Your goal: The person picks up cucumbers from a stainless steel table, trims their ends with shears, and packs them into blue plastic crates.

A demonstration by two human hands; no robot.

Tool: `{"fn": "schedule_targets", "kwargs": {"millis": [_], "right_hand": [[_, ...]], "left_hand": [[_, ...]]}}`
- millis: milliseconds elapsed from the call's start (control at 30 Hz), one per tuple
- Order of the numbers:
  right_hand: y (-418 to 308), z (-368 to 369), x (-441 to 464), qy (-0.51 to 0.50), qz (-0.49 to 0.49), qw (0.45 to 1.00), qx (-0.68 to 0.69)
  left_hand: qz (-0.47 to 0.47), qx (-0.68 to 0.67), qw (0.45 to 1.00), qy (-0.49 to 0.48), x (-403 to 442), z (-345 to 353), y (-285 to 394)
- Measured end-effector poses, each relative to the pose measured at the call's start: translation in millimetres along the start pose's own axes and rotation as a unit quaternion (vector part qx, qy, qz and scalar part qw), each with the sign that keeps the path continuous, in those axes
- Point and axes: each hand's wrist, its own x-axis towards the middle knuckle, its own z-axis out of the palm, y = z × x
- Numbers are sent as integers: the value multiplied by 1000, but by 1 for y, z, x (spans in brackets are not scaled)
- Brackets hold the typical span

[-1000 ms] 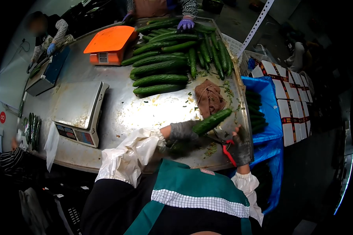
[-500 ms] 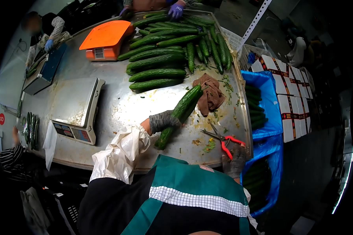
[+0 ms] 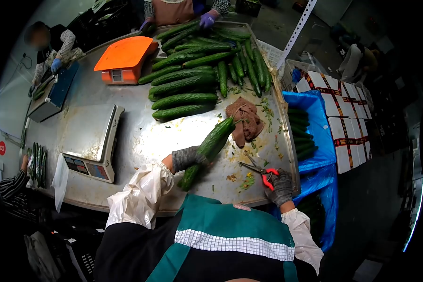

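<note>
My left hand (image 3: 187, 159), in a dark grey glove, is closed around the middle of a long green cucumber (image 3: 217, 137). The cucumber slants over the table, its stem end pointing up and right; whether a second one lies against it I cannot tell. At the right edge, my gloved right hand (image 3: 281, 189) has its fingers around the red handles of garden snips (image 3: 267, 176). The snips' blades are apart and point left. Beyond the cucumber's stem end lies a crumpled brown cloth (image 3: 245, 120). Several cucumbers (image 3: 184, 100) are laid in a row and heap behind it.
On the left of the metal table (image 3: 141, 150) stands a flat scale (image 3: 89, 136), with an orange scale (image 3: 122, 58) farther back. Blue-lined crates (image 3: 317, 134) of cucumbers adjoin the right edge, beside white boxes (image 3: 345, 127). A co-worker's purple-gloved hand (image 3: 208, 19) touches the far cucumbers.
My right hand has come forward over the table edge and closed around the snips' handles. My left hand still holds the cucumber. The whole view has shifted slightly downward.
</note>
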Motion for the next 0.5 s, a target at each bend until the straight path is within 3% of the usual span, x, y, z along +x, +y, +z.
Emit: {"fn": "schedule_targets", "kwargs": {"millis": [67,167,300,367,500], "right_hand": [[2,8,3,46,4,995,93],[-10,-7,0,19,52,988,145],[-8,-1,-11,126,8,991,36],[-10,-6,-16,156,26,969,189],[-17,-10,-29,121,53,931,341]], "left_hand": [[5,-28,1000,-7,-1,-1,-2],[15,-51,999,-9,2,-6,-10],[21,-53,998,-15,2,-8,-11],[24,-68,997,-27,1,-6,-8],[32,-79,995,-57,7,-2,-6]]}}
